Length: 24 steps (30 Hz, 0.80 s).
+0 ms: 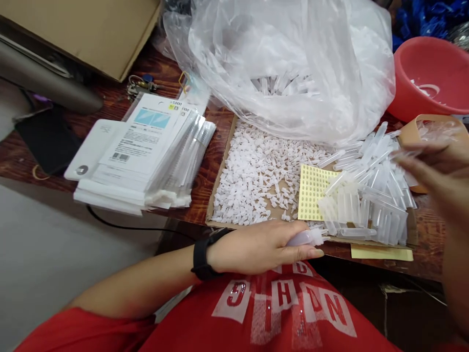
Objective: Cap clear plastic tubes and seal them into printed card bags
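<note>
My left hand, with a black band on its wrist, is closed around a small translucent plastic tube. The tube's white nozzle end points right, past my thumb and fingers. My right hand is smeared by motion beside an orange cup of clear plastic pieces. Whether its fingertips hold a clear piece is too blurred to tell. Left of that hand lies a heap of translucent tubes on a shallow cardboard tray. Many small white nozzle tips cover the tray's left part.
Behind the tray, a large clear plastic bag holds more tubes. A yellow sticker sheet lies partly under the heap. At the right stands a red bowl. Printed packages are stacked at left, near keys and a cardboard box.
</note>
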Each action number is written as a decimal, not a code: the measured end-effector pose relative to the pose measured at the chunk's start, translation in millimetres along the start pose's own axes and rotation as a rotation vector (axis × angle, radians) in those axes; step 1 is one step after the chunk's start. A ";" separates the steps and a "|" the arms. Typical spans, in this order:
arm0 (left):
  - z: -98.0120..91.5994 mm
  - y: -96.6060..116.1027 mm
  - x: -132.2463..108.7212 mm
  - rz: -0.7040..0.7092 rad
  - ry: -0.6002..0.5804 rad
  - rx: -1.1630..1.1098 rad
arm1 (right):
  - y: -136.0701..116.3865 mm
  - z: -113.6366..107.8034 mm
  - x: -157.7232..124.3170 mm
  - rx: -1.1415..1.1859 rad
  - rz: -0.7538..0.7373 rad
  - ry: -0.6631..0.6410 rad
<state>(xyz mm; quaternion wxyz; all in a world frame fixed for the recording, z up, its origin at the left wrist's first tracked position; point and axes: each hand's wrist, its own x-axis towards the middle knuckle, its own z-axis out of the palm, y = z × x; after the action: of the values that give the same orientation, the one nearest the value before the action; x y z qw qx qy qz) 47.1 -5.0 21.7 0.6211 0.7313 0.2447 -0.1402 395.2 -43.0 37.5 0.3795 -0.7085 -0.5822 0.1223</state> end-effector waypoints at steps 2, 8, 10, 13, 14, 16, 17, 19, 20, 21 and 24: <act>-1.0 -1.5 3.0 0.003 -0.015 -0.021 | -34.9 18.9 -41.5 0.260 -0.085 -0.296; -1.1 -5.0 5.2 0.056 -0.067 -0.115 | -63.9 45.9 -95.1 0.459 -0.216 -0.555; 0.0 -4.8 3.1 0.067 -0.069 -0.117 | -62.0 47.7 -96.0 0.432 -0.257 -0.550; 4.3 -3.3 0.6 0.085 -0.026 -0.053 | -63.8 50.1 -95.3 0.374 -0.366 -0.539; 6.4 -2.9 0.3 0.088 -0.005 -0.019 | -65.5 51.1 -95.0 0.338 -0.408 -0.530; 10.7 -2.8 0.5 0.103 0.054 0.062 | -68.8 53.2 -94.1 0.217 -0.495 -0.495; 12.4 -3.1 0.7 0.112 0.087 0.110 | -70.0 54.0 -93.3 0.138 -0.540 -0.473; 14.3 -4.1 1.1 0.132 0.135 0.203 | -70.9 54.6 -91.1 -0.022 -0.631 -0.457; 14.2 -4.6 0.9 0.136 0.141 0.239 | -70.9 54.3 -89.9 -0.075 -0.660 -0.474; 13.6 -5.0 0.4 0.133 0.134 0.265 | -70.8 53.5 -88.6 -0.100 -0.684 -0.495; 10.6 -4.9 -2.1 0.122 0.088 0.311 | -71.8 50.7 -85.9 -0.114 -0.755 -0.546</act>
<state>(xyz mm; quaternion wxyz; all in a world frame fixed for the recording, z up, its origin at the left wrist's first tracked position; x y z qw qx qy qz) 43.8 -15.2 16.6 0.4962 0.8375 0.2024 -0.1064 286.4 -99.3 28.8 0.1909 -0.4088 -0.8836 0.1252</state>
